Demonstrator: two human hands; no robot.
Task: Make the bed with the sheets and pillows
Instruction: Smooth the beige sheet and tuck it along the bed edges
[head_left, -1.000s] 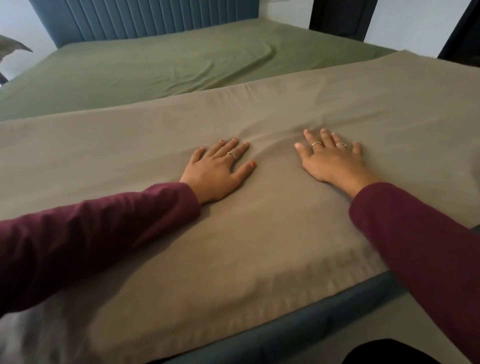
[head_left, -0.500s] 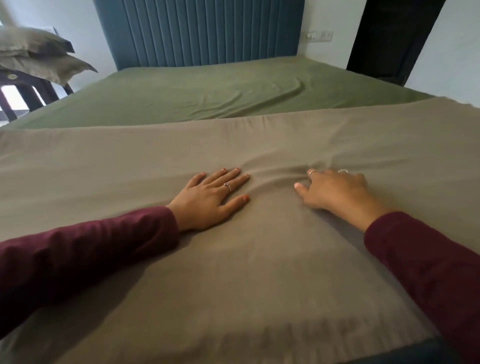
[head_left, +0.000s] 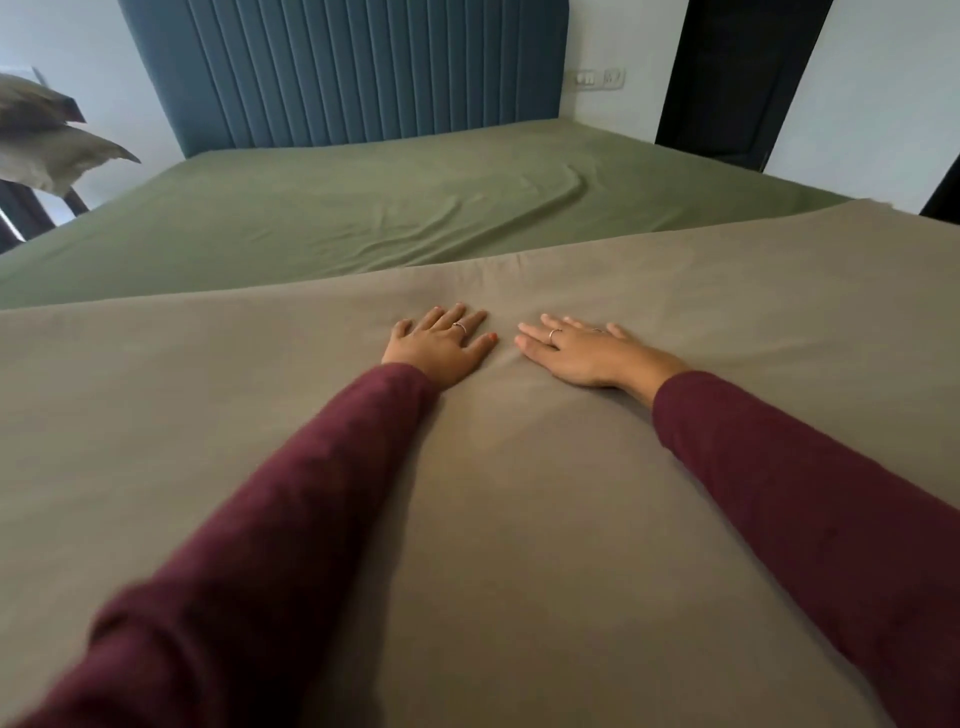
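Two maroon sleeves (head_left: 291, 519) reach out over the taupe sheet (head_left: 519, 545), whose near edge is cut off below. The left hand (head_left: 441, 348) and right hand (head_left: 582, 353) lie flat on it, close together but apart, fingers (head_left: 537, 332) straight and slightly spread, gripping nothing. Beyond lies the green fitted sheet (head_left: 363, 218), bare up to the blue headboard (head_left: 353, 67). Two pillows (head_left: 47, 140) sit stacked far left, partly out of view.

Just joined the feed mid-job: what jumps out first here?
Two hands, left hand and right hand, press flat side by side on a grey-brown sheet covering the near half of the bed. Beyond it lies the bare green sheet below a blue headboard; pillows sit off the bed, far left.
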